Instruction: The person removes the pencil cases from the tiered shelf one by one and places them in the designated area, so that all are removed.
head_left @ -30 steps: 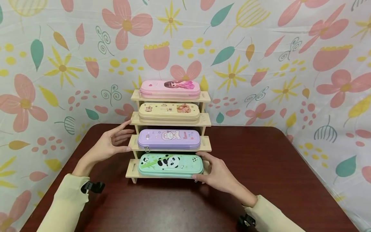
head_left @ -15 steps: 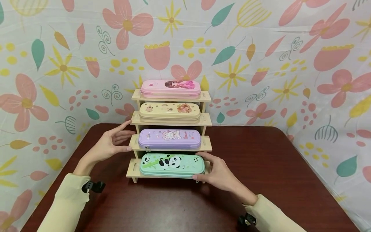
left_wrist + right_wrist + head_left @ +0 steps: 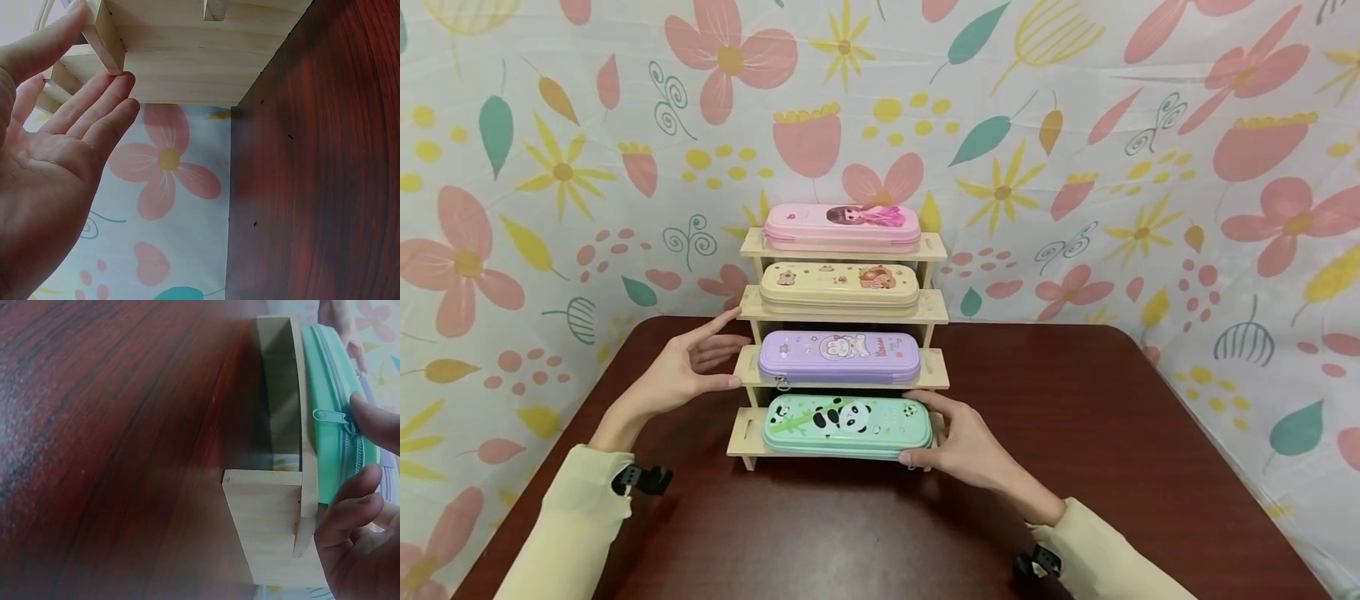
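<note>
I see the R hand (image 3: 966, 437) pinching the green case (image 3: 850, 427) by its R end, on the wood stand's (image 3: 745, 427) bottom shelf. L hand (image 3: 681, 375) touches the stand's side, fingers apart. R wrist cam shows the zip tag (image 3: 330, 417) well; head cam barely does. Purple case (image 3: 838, 357) is mostly hidden in R wrist cam.
</note>
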The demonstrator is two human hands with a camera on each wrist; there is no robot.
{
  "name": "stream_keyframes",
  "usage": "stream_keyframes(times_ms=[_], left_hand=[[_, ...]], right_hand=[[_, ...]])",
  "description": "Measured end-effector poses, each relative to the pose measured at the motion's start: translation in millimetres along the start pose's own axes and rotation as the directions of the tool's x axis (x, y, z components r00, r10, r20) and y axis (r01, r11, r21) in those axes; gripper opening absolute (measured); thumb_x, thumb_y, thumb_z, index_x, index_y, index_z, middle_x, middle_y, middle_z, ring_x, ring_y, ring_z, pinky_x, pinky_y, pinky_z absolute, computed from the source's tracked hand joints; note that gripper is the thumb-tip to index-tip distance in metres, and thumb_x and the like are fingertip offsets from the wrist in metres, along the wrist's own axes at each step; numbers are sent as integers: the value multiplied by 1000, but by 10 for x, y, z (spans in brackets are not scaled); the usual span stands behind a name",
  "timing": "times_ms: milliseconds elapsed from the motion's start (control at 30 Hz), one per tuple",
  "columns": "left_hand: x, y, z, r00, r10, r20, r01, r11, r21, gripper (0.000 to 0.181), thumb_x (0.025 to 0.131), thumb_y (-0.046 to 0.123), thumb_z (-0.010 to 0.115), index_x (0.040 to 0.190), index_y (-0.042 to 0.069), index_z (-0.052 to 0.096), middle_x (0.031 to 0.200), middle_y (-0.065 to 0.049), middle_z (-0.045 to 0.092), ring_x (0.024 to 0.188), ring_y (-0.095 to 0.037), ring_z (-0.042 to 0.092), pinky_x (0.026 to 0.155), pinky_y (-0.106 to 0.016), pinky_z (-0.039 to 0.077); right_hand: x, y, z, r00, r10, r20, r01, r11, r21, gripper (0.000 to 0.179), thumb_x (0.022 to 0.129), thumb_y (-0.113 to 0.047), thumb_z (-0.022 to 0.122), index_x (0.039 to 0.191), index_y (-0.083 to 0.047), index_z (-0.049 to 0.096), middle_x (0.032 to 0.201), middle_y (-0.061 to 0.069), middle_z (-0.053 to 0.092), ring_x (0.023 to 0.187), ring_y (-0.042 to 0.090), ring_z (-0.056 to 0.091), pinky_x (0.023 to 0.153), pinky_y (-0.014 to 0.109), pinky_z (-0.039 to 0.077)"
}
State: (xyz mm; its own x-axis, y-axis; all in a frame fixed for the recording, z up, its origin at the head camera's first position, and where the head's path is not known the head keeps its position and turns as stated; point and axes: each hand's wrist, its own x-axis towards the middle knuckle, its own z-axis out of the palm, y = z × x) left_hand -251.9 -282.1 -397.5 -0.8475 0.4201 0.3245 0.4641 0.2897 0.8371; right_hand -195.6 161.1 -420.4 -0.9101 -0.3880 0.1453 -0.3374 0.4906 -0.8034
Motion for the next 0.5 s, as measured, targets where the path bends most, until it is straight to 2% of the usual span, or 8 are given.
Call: stream_keyframes(times_ms=[133,267,367,500], left_hand=[[-3,5,-1,1000,-5,-3,5,1000,9,100,88,-3,84,169,22,31,141,-25,61,134,-40,57,107,-24,48],[-6,8,-3,1000,-3,-4,3,1000,14,101,87,-4,85,169,21,30,142,-25,61,134,-43,56,106,-23,48],[-5,9,-2,1000,1,-2,-1,1000,10,101,87,-4,84,169,20,30,142,-26,60,134,-43,56,106,-23,48],[-2,7,2,1000,2,4,-2,1000,3,101,87,-4,84,169,19,30,142,-28,60,134,-41,56,106,-22,47]], right_hand=[[2,-5,-21,1000,8,14,-8,1000,-4,83,73,-25,100,146,-11,63,106,5,70,62,20,51,54,25,42],[6,-12,-26,1000,11,20,-10,1000,-22,84,73,-28,100,146,-9,63,112,7,71,72,20,53,60,25,43],[4,-15,-22,1000,21,23,-21,1000,-7,83,72,-27,100,144,-8,64,117,11,71,74,20,59,59,28,50],[-4,-20,-18,998,46,38,-48,998,46,80,73,-22,100,143,-8,64,107,13,72,54,19,62,47,33,55]])
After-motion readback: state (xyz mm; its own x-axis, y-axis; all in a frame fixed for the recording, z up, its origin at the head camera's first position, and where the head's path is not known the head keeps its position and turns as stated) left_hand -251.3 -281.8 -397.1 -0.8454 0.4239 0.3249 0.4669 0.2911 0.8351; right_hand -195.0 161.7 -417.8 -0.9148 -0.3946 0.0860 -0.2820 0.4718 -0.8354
